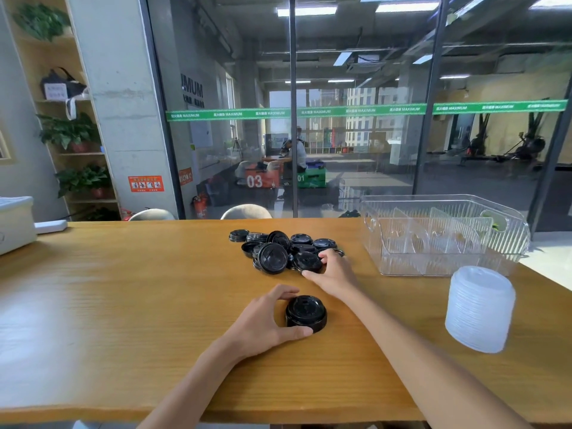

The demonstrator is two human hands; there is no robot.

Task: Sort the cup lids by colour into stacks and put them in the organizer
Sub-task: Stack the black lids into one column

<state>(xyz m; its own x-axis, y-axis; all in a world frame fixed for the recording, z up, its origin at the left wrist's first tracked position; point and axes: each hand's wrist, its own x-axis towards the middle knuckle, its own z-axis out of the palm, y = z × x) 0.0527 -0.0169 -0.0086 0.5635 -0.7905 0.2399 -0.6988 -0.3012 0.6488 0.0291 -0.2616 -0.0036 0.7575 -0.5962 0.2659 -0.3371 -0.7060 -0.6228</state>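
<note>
On the wooden table (123, 289) a short stack of black lids (305, 313) stands near the front edge, and the left hand (268, 320) curls round its left side, thumb against the near rim and fingers arched over the far rim, so the stack sits gripped in the crook of that hand. Farther back lies a loose pile of black lids (280, 250), some flat and some tilted against each other. The right hand (332, 272) reaches across to the pile's right edge, its fingers and thumb closed round a single black lid (307, 261) at the near right of the heap; that lid is tipped slightly and touches its neighbours. The pile is beyond the small stack, with bare table between them. To the right of the right forearm, a tall stack of white lids (479, 308) stands upright by the table's right edge, apart from both hands. Behind it, at the far right corner, sits a clear plastic organizer (445, 264) with upright dividers, its compartments holding no lids.
</note>
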